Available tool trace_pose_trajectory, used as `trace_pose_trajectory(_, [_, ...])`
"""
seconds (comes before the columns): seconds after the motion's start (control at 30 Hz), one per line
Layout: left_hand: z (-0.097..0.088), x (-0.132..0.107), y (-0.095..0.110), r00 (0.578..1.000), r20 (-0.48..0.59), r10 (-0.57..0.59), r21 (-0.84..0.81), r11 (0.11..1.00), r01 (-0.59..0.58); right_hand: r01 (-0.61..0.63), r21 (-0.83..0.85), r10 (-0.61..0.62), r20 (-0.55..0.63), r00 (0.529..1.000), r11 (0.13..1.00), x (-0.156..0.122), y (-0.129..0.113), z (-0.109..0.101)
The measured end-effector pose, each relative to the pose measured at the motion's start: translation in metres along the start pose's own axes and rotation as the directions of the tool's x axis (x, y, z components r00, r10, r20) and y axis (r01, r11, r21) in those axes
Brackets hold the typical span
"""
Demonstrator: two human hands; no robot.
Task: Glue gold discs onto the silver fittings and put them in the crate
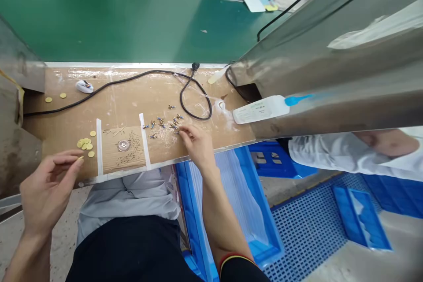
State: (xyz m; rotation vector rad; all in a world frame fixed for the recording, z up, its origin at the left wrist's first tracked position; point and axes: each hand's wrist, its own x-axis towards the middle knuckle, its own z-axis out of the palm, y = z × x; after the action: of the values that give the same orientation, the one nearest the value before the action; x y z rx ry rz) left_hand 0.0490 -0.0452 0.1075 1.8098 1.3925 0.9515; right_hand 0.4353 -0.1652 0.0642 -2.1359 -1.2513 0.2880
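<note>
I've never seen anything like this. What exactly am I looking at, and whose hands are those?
There's no machine here: these are a person's own bare hands, filmed by a camera worn on their head and looking down. The left hand seems to pinch a small gold disc. The right hand is beside small blue-and-brass parts on a wooden-looking bench. More gold discs lie near a white tape strip. Farther off are a black cord and a white squeeze bottle. The white sleeve is another person's.
</note>
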Motion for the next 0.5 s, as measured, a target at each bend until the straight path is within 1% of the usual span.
trace_pose_trajectory(0.03, [0.001, -0.007, 0.003, 0.999, 0.022, -0.046, -0.073, 0.996, 0.047, -0.022, -0.051, 0.022, 0.001, 1.000, 0.998, 0.002, -0.001, -0.001])
trace_pose_trajectory(0.1, [0.005, -0.021, 0.006, 0.984, 0.109, -0.138, -0.183, 0.970, 0.157, -0.085, -0.146, 0.085, -0.006, 0.996, 0.986, 0.005, -0.003, -0.002])
trace_pose_trajectory(0.17, [0.011, -0.033, 0.006, 0.958, 0.192, -0.215, -0.256, 0.931, 0.260, -0.138, -0.205, 0.142, 0.003, 0.990, 0.969, 0.006, -0.006, 0.000])
trace_pose_trajectory(0.23, [0.018, -0.042, 0.007, 0.922, 0.272, -0.275, -0.331, 0.873, 0.358, -0.168, -0.219, 0.177, 0.020, 0.984, 0.961, 0.006, -0.009, 0.002])
trace_pose_trajectory(0.3, [0.025, -0.046, 0.008, 0.898, 0.323, -0.300, -0.398, 0.817, 0.417, -0.186, -0.206, 0.197, 0.037, 0.980, 0.961, 0.006, -0.012, 0.004])
trace_pose_trajectory(0.37, [0.032, -0.046, 0.009, 0.887, 0.353, -0.299, -0.444, 0.780, 0.440, -0.190, -0.173, 0.203, 0.060, 0.977, 0.966, 0.005, -0.014, 0.004])
trace_pose_trajectory(0.43, [0.036, -0.043, 0.009, 0.877, 0.378, -0.297, -0.468, 0.756, 0.457, -0.186, -0.114, 0.196, 0.082, 0.977, 0.976, 0.003, -0.015, 0.004])
trace_pose_trajectory(0.5, [0.039, -0.041, 0.008, 0.857, 0.418, -0.300, -0.479, 0.729, 0.489, -0.186, -0.015, 0.187, 0.094, 0.978, 0.982, -0.001, -0.015, 0.004])
